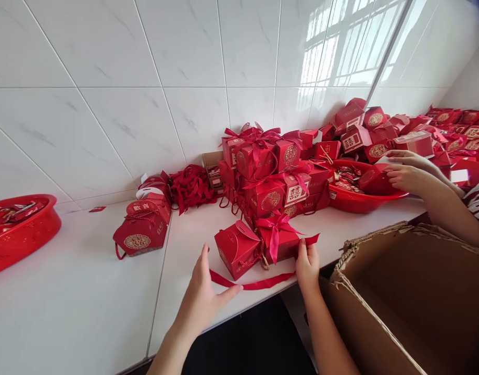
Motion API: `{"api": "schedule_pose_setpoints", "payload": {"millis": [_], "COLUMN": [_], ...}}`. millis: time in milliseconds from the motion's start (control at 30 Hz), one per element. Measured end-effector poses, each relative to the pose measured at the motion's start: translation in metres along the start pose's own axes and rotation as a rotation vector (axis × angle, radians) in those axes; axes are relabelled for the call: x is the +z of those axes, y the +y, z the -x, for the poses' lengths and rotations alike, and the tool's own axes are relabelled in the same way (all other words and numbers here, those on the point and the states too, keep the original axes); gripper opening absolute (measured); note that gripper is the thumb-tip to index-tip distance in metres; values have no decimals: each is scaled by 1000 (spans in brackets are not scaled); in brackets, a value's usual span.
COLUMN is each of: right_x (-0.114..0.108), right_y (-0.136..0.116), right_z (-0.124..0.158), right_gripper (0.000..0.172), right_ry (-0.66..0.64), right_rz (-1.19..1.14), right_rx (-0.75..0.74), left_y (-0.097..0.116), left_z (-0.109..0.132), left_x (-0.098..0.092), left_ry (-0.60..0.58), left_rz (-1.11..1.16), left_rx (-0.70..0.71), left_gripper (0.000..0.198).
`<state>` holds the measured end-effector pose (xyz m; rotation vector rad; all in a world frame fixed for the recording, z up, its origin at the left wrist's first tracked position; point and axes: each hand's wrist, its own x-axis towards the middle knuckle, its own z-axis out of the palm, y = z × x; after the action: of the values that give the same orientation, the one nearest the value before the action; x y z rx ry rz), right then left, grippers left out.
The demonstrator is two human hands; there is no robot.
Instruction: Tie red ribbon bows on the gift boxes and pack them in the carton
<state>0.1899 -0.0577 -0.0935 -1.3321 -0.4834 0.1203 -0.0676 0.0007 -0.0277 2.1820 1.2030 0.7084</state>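
Note:
A length of red ribbon [263,284] hangs in a shallow curve above the counter's front edge, between my two hands. My right hand [306,260] pinches it near one end, and a short tail sticks out past the fingers. My left hand [206,291] has its thumb and fingers spread apart, with the ribbon passing by the thumb. Just beyond the ribbon, a closed red gift box [239,247] with a twisted cord handle leans tilted. Beside it stands another red gift box [282,245] tied with a bright bow, close to my right hand.
Stacked red gift boxes [270,172] stand behind, near a heap of ribbons [192,185]. More boxes [143,224] sit left. A red basin [40,229] is far left; another basin [360,203] holds wrapped items. A co-worker's hands [407,169] hold a box there. A cardboard carton [372,307] stands right.

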Motion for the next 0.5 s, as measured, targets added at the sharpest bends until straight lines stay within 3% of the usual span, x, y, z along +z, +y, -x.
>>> {"api": "schedule_pose_setpoints", "payload": {"millis": [100,233,400,500], "right_x": [1,0,-7,-5], "right_y": [1,-1,-34,-73], "right_z": [-1,-4,21,49], "right_gripper": [38,38,31,18], "right_ry": [9,74,188,167], "right_rz": [6,-8,-51,-135], "right_rx": [-7,-35,-125,-335], "left_y": [14,13,4,-3], "left_z": [-18,-25,-9,5], "left_x": [15,21,-5,-24], "left_ry": [38,141,41,6], "left_rz": [112,218,251,244], "left_rx": [-3,-10,7,-22], "left_gripper": [117,104,83,90]}}
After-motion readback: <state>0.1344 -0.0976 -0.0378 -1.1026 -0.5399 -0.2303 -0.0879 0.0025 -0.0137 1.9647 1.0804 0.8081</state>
